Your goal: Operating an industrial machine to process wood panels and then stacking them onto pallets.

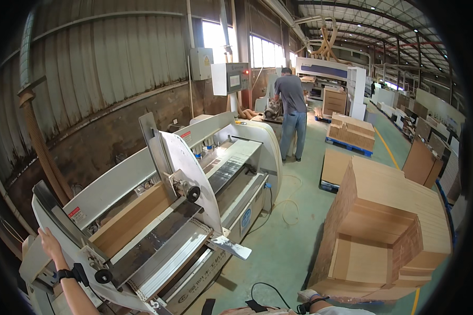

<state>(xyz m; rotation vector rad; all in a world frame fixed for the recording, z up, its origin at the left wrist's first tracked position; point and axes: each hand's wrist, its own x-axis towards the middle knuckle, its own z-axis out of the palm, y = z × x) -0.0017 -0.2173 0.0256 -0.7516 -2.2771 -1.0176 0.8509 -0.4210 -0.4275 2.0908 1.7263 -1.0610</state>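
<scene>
My left hand (49, 244) reaches out at the far left, its fingers stretched and apart. It is beside the left end plate (68, 239) of a white woodworking machine; whether it touches the plate I cannot tell. A brown wooden panel (134, 214) stands on edge in the machine, between the left end plate and a curved white divider (192, 163). In front of the panel runs a dark metal bar (158, 239) with a black round knob (103, 276) near its left end. My right hand (308, 295) is low at the bottom edge, next to the stacked boards, and its fingers are unclear.
Large stacks of brown boards (399, 194) stand on my right, with further boards on a blue pallet (349, 148) beyond. A person in a grey shirt (290, 94) works past the machine's far end. A control box (230, 79) hangs above the machine. A hose (286, 205) lies on the green floor.
</scene>
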